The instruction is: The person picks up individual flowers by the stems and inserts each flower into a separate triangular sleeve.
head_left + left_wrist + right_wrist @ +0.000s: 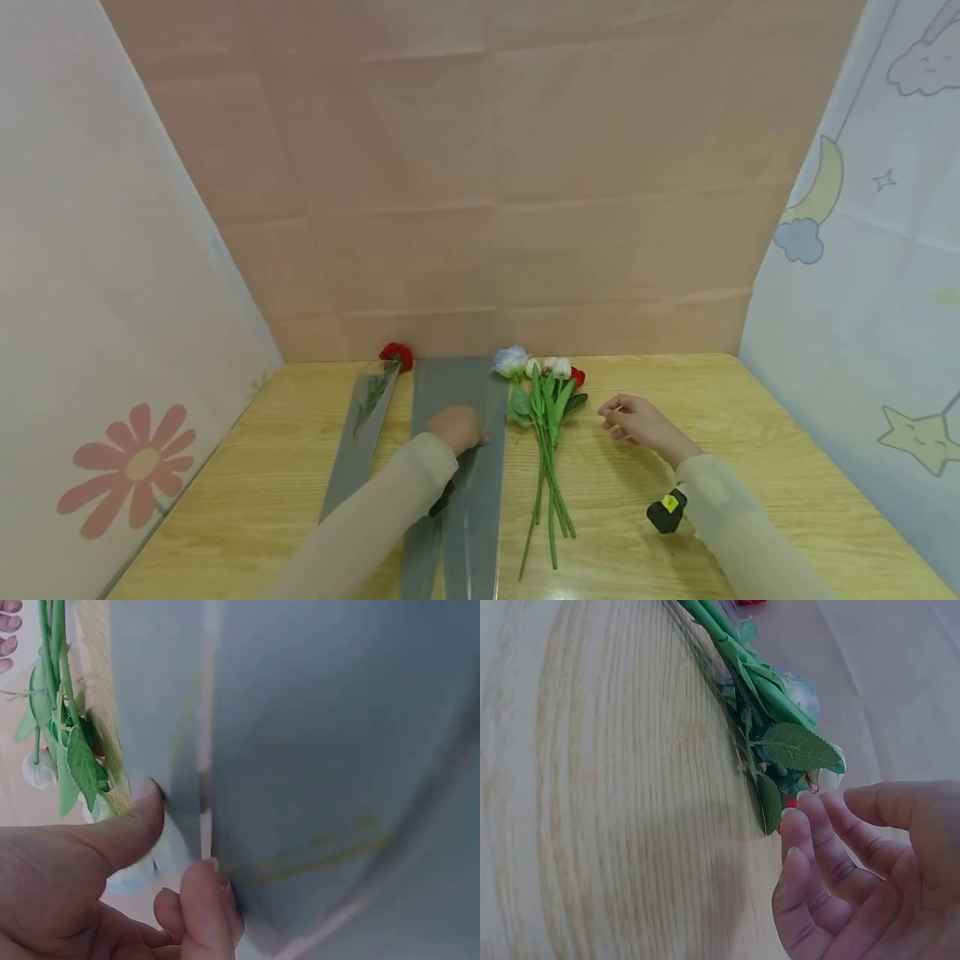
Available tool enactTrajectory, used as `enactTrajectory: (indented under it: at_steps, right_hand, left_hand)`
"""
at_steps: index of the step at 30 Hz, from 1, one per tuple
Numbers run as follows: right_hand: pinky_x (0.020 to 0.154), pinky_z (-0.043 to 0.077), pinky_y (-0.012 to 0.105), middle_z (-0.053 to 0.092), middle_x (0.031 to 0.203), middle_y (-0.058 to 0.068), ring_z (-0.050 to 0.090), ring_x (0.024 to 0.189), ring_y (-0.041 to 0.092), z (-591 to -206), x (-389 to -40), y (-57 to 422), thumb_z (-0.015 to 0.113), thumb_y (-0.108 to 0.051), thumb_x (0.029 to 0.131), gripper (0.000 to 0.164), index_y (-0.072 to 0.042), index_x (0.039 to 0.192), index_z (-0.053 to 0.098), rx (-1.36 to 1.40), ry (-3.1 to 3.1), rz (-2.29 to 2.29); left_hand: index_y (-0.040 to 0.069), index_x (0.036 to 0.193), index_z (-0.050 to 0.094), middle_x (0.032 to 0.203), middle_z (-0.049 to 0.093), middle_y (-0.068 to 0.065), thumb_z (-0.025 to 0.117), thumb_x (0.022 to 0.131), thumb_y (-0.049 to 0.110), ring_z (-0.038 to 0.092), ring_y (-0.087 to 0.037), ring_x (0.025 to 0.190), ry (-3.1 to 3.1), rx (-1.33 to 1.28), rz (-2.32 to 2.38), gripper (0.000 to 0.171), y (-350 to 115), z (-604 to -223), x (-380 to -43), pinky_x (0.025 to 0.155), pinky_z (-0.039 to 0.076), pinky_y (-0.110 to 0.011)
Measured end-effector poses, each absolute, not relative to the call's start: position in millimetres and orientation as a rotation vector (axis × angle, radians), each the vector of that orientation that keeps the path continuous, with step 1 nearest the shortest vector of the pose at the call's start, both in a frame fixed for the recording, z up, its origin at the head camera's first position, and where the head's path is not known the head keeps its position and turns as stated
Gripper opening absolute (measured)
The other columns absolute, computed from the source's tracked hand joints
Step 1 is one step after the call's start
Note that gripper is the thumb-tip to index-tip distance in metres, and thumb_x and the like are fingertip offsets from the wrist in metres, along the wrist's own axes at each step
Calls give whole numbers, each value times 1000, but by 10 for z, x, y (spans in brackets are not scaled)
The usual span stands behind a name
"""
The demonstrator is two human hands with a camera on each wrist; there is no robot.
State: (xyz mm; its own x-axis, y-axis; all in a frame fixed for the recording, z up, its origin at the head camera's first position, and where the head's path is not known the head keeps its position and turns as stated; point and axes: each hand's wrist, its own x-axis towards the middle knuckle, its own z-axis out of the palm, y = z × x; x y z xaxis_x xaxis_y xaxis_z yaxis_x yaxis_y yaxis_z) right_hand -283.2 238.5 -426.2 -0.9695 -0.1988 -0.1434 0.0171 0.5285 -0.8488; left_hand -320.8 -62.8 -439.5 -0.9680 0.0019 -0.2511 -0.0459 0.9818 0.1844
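My left hand (456, 428) is over the middle of a grey sheet of wrapping paper (457, 379). In the left wrist view, its thumb and fingers pinch a fold of that sheet (315, 750) near a pale edge strip. To the right of the paper lies a bunch of artificial flowers (551, 408), with white and pale blue heads, a red one and long green stems. My right hand (637, 423) hovers right of the bunch, fingers loosely bent and holding nothing. Close by in the right wrist view are the bunch's green leaves (799, 746).
A red carnation (396, 356) with a leafy stem lies across a narrower grey wrapped strip (352, 454) on the left. Everything sits on a wood-grain table (247, 500). A pinkish-brown sheet (495, 183) forms the back wall, and printed white panels stand at both sides.
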Motion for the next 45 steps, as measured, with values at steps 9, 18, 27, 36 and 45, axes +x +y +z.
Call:
enactTrajectory:
  at_steps: [9,18,27,36,45]
  right_hand:
    - [58,46,30,61,99,18,59,75,18,-4269,-2826,2384,43,-15,103,31,9,120,51,-170,2522,-1435]
    - [59,47,31,61,101,19,61,76,19,-4277,-2821,2386,44,-15,102,31,9,120,51,-169,2519,-1449]
    - [73,52,38,60,117,24,63,94,31,-4222,-2841,2218,49,-28,102,45,6,131,46,-297,2427,-1532]
    - [102,46,41,58,123,-2,59,117,17,-4082,-2869,2158,29,-31,106,35,-18,135,43,-676,1497,-2240]
    - [83,53,27,61,108,-4,63,96,9,-4088,-2869,2242,49,-22,102,36,-2,132,48,-194,1864,-2263]
  left_hand:
    - [5,79,69,80,66,-10,77,82,33,60,-21,56,2833,-26,471,29,-665,-4443,-3255,53,49,-34]
    - [6,74,48,66,45,-5,53,83,-5,41,-19,58,3083,274,950,15,-888,-4123,-3242,52,34,-30]
    - [6,136,50,130,59,-14,61,95,12,60,-27,115,3038,925,969,42,-874,-3524,-3248,94,49,-42]
    - [-4,131,48,117,59,-16,56,98,13,58,-21,99,2450,1095,964,38,-894,-3415,-3221,84,48,-29]
    - [5,114,54,86,53,3,64,94,19,46,-10,75,2342,885,795,26,-1108,-3536,-3306,72,39,-24]
